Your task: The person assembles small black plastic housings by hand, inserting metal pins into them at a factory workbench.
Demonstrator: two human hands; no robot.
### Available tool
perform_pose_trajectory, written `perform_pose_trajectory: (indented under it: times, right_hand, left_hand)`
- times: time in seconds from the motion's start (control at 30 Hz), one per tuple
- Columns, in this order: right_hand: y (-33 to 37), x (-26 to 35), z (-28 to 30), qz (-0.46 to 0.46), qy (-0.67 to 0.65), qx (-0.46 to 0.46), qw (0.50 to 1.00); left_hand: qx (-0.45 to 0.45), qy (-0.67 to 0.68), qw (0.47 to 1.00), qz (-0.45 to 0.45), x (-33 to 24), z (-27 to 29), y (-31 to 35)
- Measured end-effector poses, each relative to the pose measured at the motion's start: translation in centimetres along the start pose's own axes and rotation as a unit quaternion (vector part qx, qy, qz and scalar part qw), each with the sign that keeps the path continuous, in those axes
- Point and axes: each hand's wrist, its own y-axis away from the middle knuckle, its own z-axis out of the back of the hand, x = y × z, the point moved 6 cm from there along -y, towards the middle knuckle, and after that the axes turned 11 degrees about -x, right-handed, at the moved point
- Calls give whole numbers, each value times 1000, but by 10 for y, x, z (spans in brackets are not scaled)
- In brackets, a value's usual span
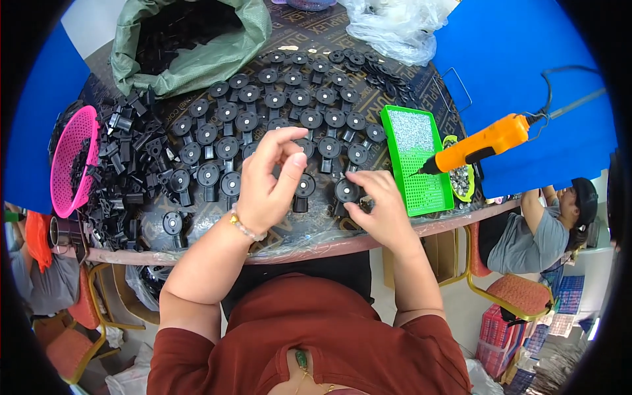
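Note:
My right hand [385,210] has its thumb and fingers closed round the edges of a black plastic part with a round disc head [345,191], near the table's front edge. To the left, my left hand [268,181] is raised over the parts, fingers curled and thumb apart, with nothing visible in it. Several rows of like black disc-headed parts [227,147] stretch across the table beyond both hands. Each disc shows a small pale centre. One more such part [173,224] lies left of my left forearm.
An orange electric screwdriver [487,143] hangs over a green tray [393,148] of tiny silvery pieces at the right. Beside it is a yellow-green dish [470,191]. At left are loose black pieces [135,164], a pink basket [92,125] and a green sack [217,69]. Other people sit on both sides.

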Motion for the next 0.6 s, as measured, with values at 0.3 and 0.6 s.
perform_pose_trajectory:
  times: [0.3, 0.6]
  right_hand:
    - [-8, 5, -29, 33, 12, -18, 999]
    - [3, 15, 12, 0, 29, -74, 997]
  left_hand:
    - [101, -116, 981, -121, -90, 18, 49]
    - [-265, -614, 735, -109, -70, 217, 111]
